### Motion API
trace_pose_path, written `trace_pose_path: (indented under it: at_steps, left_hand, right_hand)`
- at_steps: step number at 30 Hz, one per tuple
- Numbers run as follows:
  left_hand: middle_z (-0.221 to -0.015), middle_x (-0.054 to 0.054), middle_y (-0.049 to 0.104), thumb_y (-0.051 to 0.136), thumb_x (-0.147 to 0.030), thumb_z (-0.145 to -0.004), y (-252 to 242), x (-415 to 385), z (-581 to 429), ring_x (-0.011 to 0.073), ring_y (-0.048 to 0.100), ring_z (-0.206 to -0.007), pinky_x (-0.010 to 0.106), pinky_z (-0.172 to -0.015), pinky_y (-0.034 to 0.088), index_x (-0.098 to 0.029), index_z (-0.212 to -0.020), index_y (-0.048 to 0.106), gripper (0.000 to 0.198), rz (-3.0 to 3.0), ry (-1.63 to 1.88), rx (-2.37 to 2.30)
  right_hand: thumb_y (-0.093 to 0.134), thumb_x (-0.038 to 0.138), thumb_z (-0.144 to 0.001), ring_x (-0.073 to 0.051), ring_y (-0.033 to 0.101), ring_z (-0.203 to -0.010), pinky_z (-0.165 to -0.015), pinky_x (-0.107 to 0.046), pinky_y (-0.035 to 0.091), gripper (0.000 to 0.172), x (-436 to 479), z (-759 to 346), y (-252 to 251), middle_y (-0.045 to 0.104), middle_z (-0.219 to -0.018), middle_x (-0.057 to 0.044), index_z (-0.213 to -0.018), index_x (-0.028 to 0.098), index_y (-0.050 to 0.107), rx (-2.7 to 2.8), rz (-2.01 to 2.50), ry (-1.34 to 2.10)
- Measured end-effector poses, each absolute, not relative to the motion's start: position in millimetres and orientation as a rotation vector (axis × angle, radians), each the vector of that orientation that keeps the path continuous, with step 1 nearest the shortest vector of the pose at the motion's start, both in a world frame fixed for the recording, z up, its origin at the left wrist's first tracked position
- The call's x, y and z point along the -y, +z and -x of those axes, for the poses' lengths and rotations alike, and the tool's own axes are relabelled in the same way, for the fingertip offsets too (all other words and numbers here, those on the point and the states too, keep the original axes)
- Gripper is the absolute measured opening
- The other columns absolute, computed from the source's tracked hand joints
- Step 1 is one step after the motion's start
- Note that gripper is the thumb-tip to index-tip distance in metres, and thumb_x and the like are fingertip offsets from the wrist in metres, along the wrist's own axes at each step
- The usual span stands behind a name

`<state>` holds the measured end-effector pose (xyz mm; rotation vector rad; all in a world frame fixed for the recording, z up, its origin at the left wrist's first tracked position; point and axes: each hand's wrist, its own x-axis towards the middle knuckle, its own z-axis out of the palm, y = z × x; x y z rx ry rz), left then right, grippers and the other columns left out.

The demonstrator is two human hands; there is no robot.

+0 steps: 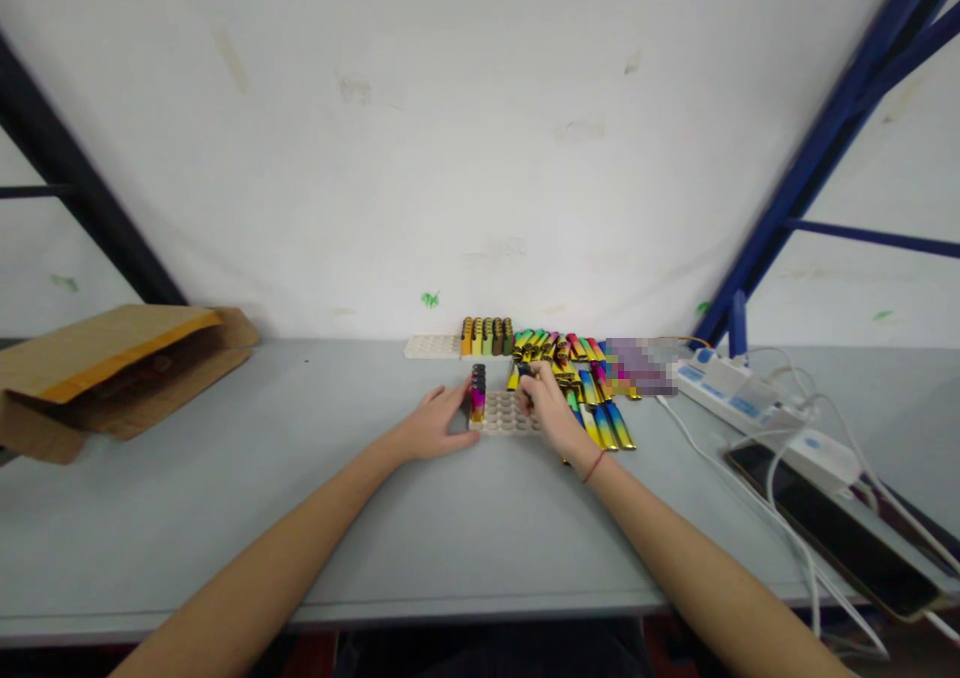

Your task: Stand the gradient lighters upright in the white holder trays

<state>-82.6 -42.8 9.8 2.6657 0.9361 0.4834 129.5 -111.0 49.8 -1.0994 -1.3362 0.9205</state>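
Note:
A pale tray with round holes (pixel 508 416) lies on the table in front of me. At its left end stands a row of lighters (pixel 478 398) with black tops and purple-to-gold bodies. My left hand (pixel 435 424) rests at the tray's left edge, thumb and fingers spread around that end. Over the tray's right part, my right hand (pixel 550 408) has its fingers closed on a lighter (pixel 524 369) with a dark top, mostly hidden by the fingers. Just right of that hand lies a loose pile of shiny multicoloured lighters (pixel 600 388).
Near the wall a second tray (pixel 431 346) holds rows of upright lighters (pixel 487 338) on its right side. An open brown paper package (pixel 135 368) lies at left. On the right are a power strip (pixel 757 408), white cables and a dark phone (pixel 832 528).

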Motion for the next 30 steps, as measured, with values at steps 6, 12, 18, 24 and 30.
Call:
trace_pose_path:
  at_steps: [6, 12, 18, 24, 30]
  left_hand:
    - [-0.144, 0.018, 0.035, 0.057, -0.045, -0.082, 9, 43, 83, 0.0329, 0.036, -0.131, 0.053, -0.11, 0.017, -0.014, -0.146, 0.015, 0.083, -2.667, 0.505, -0.931]
    - [-0.137, 0.016, 0.046, 0.058, -0.047, -0.081, 8, 42, 82, 0.0335, 0.04, -0.128, 0.051, -0.109, 0.02, -0.016, -0.144, 0.023, 0.079, -2.68, 0.523, -0.931]
    - [-0.14, 0.016, 0.042, 0.056, -0.047, -0.082, 11, 45, 81, 0.032, 0.041, -0.127, 0.051, -0.108, 0.02, -0.015, -0.142, 0.024, 0.075, -2.681, 0.516, -0.904]
    - [-0.133, 0.015, 0.049, 0.057, -0.043, -0.083, 16, 48, 79, 0.0304, 0.046, -0.122, 0.048, -0.107, 0.024, -0.016, -0.135, 0.036, 0.063, -2.663, 0.523, -0.902]
    - [-0.135, 0.016, 0.047, 0.057, -0.044, -0.082, 13, 46, 80, 0.0308, 0.044, -0.124, 0.048, -0.108, 0.024, -0.014, -0.138, 0.032, 0.067, -2.663, 0.518, -0.908]
  right_hand:
    - [0.047, 0.038, -0.088, -0.016, 0.055, -0.082, -0.072, -0.027, 0.044, 0.022, 114, -121, 45, 0.059, -0.092, -0.003, -0.098, 0.02, 0.054, 1.641, 1.059, 0.637]
    - [0.052, 0.033, -0.086, -0.017, 0.063, -0.08, -0.073, -0.029, 0.049, 0.022, 118, -112, 39, 0.066, -0.092, -0.006, -0.102, 0.019, 0.057, 1.711, 1.04, 0.667]
    - [0.053, 0.028, -0.086, -0.018, 0.064, -0.081, -0.075, -0.03, 0.049, 0.026, 120, -109, 37, 0.067, -0.093, -0.006, -0.112, 0.022, 0.054, 1.82, 1.08, 0.445]
    - [0.05, 0.03, -0.089, -0.02, 0.062, -0.082, -0.075, -0.031, 0.046, 0.026, 119, -107, 36, 0.066, -0.097, -0.007, -0.114, 0.025, 0.056, 1.992, 1.118, 0.248]
    - [0.047, 0.03, -0.092, -0.018, 0.061, -0.081, -0.074, -0.028, 0.045, 0.028, 120, -105, 34, 0.065, -0.094, -0.006, -0.118, 0.023, 0.055, 2.053, 1.134, 0.172]
